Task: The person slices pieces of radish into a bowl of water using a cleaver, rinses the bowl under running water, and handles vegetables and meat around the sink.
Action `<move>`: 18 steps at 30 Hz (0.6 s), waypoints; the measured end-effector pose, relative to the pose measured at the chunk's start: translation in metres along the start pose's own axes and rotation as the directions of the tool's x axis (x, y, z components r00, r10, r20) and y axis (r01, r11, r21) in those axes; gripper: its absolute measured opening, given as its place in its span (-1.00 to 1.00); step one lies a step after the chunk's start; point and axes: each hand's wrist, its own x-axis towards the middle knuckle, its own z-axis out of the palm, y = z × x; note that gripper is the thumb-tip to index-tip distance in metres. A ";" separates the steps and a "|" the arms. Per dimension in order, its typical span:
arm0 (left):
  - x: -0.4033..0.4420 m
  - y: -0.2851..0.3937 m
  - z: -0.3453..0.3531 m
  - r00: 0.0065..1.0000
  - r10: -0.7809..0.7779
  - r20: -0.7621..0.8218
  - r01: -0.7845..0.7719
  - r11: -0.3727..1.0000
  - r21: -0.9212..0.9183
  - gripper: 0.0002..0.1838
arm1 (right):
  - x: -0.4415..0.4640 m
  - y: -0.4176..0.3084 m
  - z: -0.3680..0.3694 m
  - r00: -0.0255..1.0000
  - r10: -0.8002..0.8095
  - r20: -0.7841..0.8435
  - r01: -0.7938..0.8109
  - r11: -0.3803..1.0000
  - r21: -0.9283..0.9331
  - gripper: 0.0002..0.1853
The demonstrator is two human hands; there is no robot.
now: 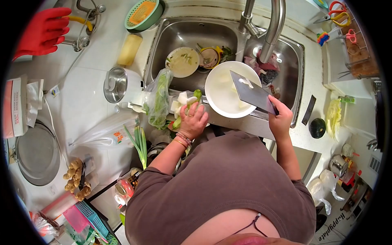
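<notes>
My right hand (281,116) is closed around the handle of a cleaver (249,92), whose broad blade lies over a white bowl (218,102). Pale bits cling to the blade, and some pale pieces sit inside the bowl. To the left, my left hand (194,121) has its fingers curled over white vegetable chunks (182,99) beside the sink's front edge. A green vegetable piece (197,94) shows just past the fingertips. Next to these lies a clear plastic bag of green vegetables (160,98). My palm hides part of the chunks.
The steel sink (196,24) holds a plate with scraps (182,62) and a yellow-rimmed strainer (209,57). A faucet (275,28) arches over the right basin. Along the right counter are a dark blade-shaped strip (309,109), a dark green squash (317,128) and leafy cabbage (334,118).
</notes>
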 end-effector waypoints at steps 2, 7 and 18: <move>0.000 0.000 0.000 1.000 -0.010 0.006 0.010 1.000 -0.019 -0.82 | 0.000 0.000 -0.001 1.000 0.016 0.005 -0.016 1.000 0.001 -0.51; -0.001 -0.005 -0.001 0.999 0.033 0.034 -0.032 0.999 -0.043 -0.83 | 0.000 0.000 -0.001 1.000 0.012 -0.008 -0.012 1.000 0.009 -0.49; -0.002 -0.005 0.001 0.996 0.090 0.019 -0.088 0.992 -0.086 -0.72 | -0.001 0.000 -0.002 1.000 0.028 -0.012 -0.028 1.000 -0.010 -0.48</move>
